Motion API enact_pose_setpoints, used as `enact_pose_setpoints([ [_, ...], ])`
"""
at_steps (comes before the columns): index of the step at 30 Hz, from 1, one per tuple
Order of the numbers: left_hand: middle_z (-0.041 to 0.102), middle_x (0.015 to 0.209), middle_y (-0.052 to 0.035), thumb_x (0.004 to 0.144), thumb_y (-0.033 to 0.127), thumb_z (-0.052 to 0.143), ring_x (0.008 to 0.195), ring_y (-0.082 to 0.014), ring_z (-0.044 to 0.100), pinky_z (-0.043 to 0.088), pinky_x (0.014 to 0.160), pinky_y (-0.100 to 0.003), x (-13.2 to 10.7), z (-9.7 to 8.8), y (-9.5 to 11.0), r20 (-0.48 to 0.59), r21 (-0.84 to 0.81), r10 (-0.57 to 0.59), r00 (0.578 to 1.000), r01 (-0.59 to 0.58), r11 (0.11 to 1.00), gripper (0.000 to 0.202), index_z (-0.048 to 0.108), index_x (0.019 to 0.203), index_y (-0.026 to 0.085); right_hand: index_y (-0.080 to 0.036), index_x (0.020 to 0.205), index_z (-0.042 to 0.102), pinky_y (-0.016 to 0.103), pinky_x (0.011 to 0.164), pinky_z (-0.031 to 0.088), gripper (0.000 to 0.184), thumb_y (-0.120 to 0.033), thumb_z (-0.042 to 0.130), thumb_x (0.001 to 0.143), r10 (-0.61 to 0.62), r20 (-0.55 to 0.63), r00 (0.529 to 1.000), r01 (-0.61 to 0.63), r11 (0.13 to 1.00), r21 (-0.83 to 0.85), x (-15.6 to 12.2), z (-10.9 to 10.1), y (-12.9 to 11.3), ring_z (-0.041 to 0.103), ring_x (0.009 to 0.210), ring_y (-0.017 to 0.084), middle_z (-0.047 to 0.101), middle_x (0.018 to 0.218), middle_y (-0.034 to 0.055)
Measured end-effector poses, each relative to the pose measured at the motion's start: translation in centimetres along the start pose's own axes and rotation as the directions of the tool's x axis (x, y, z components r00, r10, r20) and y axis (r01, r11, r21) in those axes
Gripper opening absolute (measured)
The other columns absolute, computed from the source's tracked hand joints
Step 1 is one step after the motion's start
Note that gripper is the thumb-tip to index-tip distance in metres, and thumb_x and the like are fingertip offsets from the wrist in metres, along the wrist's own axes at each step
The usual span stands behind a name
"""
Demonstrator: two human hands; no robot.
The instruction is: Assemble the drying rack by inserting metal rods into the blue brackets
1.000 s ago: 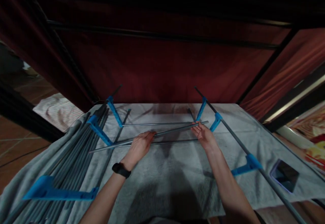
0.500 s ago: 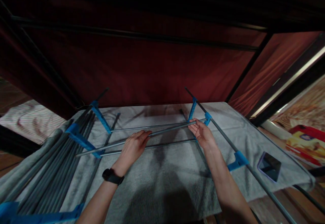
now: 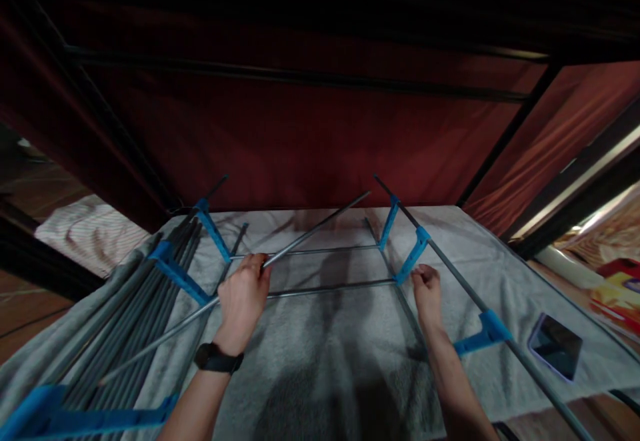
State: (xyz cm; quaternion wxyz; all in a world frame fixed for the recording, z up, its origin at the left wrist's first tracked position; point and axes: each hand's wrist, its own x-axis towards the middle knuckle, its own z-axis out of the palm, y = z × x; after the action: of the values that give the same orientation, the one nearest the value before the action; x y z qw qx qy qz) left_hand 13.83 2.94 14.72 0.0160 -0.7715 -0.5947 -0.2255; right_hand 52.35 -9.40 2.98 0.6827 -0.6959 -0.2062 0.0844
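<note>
My left hand point(image 3: 244, 297), with a dark watch on its wrist, is wrapped round a loose grey metal tube point(image 3: 313, 229). The tube slants from the lower left up to the far right, its far end free. My right hand point(image 3: 427, 286) has its fingers curled together at the lower part of a blue plastic bracket point(image 3: 416, 251), apparently pinching it. That bracket sits on the long right-hand pole point(image 3: 460, 286). Two crossbars, a rear crossbar point(image 3: 330, 251) and a front crossbar point(image 3: 330, 289), span between the left and right brackets of the frame.
Several loose grey tubes point(image 3: 133, 321) lie at the left beside another blue bracket point(image 3: 183, 274). A phone point(image 3: 556, 345) rests on the grey cloth point(image 3: 340, 347) at the right. Behind stands dark red fabric point(image 3: 310, 141); a red and yellow package point(image 3: 617, 294) is at the far right.
The tube's right end has swung up and away from the right bracket, and its left end has dropped. My right hand has let go of the tube and moved down to the bracket.
</note>
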Motion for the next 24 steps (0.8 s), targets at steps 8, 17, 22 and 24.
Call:
enact_pose_setpoints([
  [8, 0.071, 0.113, -0.0167, 0.099, 0.014, 0.04, 0.089, -0.0247, 0.074, 0.054, 0.075, -0.031, 0.1, -0.2, -2.2, 0.133, 0.173, -0.341, 0.931, 0.317, 0.933, 0.043, 0.07, 0.129, 0.018, -0.024, 0.091, 0.061, 0.042, 0.093, 0.05, 0.048, -0.056, 0.068, 0.057, 0.104, 0.194, 0.975, -0.072, 0.984, -0.163, 3.7, 0.5, 2.8, 0.063, 0.095, 0.026, 0.066, 0.088, 0.0026],
  [17, 0.07, 0.115, -0.0186, 0.097, 0.01, 0.037, 0.106, -0.0286, 0.073, 0.057, 0.085, -0.036, 1.2, 0.6, -5.8, 0.162, 0.195, -0.391, 0.906, 0.359, 0.913, 0.042, 0.068, 0.126, 0.015, -0.02, 0.09, 0.068, 0.048, 0.084, 0.054, 0.055, -0.066, 0.064, 0.06, 0.171, 0.239, 0.956, -0.084, 0.938, -0.335, 3.8, 1.2, 5.7, 0.07, 0.093, 0.035, 0.073, 0.085, 0.0126],
  [22, 0.067, 0.131, -0.0205, 0.097, 0.01, 0.041, 0.121, -0.0297, 0.068, 0.055, 0.093, -0.037, 0.3, 4.9, -4.8, 0.348, 0.159, -0.241, 0.906, 0.196, 0.968, 0.046, 0.068, 0.134, 0.017, -0.019, 0.086, 0.069, 0.049, 0.08, 0.055, 0.057, -0.071, 0.059, 0.065, 0.138, 0.262, 0.955, -0.019, 0.911, -0.412, 2.8, 1.4, 5.8, 0.072, 0.092, 0.038, 0.075, 0.084, 0.0159],
  [24, 0.069, 0.129, -0.0193, 0.096, 0.014, 0.048, 0.125, -0.0297, 0.066, 0.054, 0.097, -0.037, -0.1, 6.5, -4.5, 0.411, 0.142, -0.197, 0.89, 0.151, 0.978, 0.044, 0.07, 0.133, 0.019, -0.02, 0.082, 0.068, 0.048, 0.08, 0.056, 0.056, -0.073, 0.057, 0.067, 0.112, 0.293, 0.95, 0.025, 0.904, -0.426, 2.8, 1.4, 5.7, 0.072, 0.089, 0.036, 0.075, 0.081, 0.0152],
])
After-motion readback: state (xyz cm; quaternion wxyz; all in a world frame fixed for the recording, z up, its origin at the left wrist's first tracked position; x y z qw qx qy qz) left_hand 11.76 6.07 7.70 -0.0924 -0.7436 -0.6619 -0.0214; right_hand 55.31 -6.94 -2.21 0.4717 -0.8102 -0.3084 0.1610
